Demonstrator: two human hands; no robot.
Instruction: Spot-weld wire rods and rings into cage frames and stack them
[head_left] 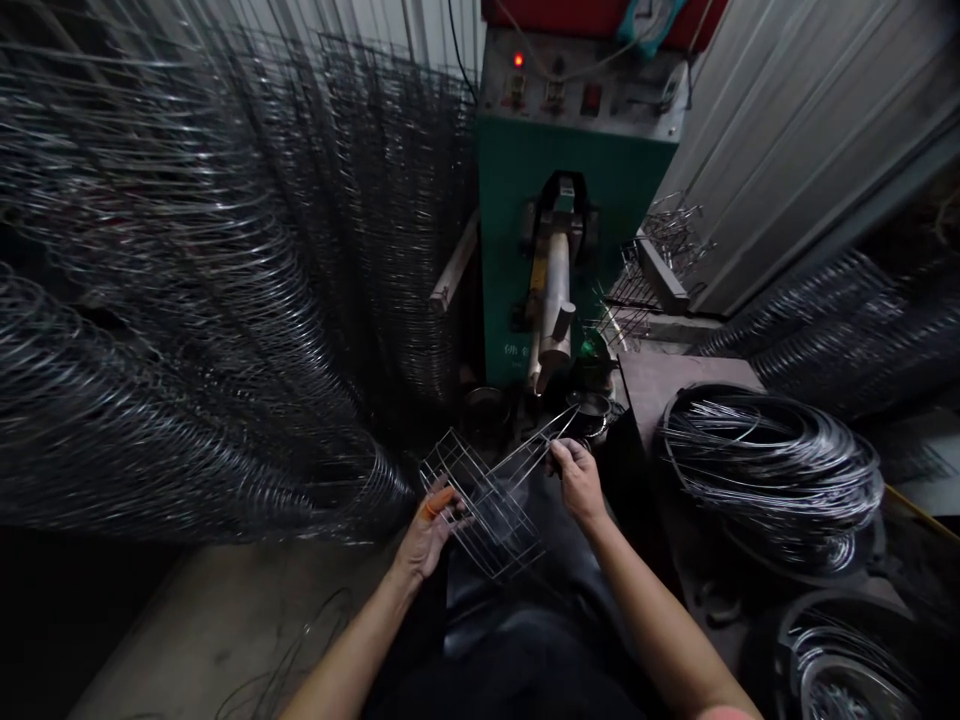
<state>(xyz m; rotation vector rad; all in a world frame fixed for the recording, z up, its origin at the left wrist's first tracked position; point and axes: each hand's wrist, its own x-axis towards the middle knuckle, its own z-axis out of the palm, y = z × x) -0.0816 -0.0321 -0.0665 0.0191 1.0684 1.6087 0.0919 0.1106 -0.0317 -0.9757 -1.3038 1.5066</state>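
In front of my body I hold a wire rack [487,500], a boxy grid of thin metal wire with a longer narrow wire part reaching up to the right. My left hand [426,535] grips its left side, an orange finger cot on the thumb and the other fingers partly behind the wires. Near the base of the narrow wire part [521,458], my right hand [577,480] is closed in a pinch on the rack's wire. Just above the hands, the thick metal arm [556,290] of a green machine [510,200] points down toward me, apart from the rack.
Tall stacks of wire frames [285,330] crowd the left side. At right, a large coil of wire [772,470] lies on a brown table [652,385], with a round container of wire pieces [847,650] nearer me. A red lamp [518,60] glows on the machine's panel.
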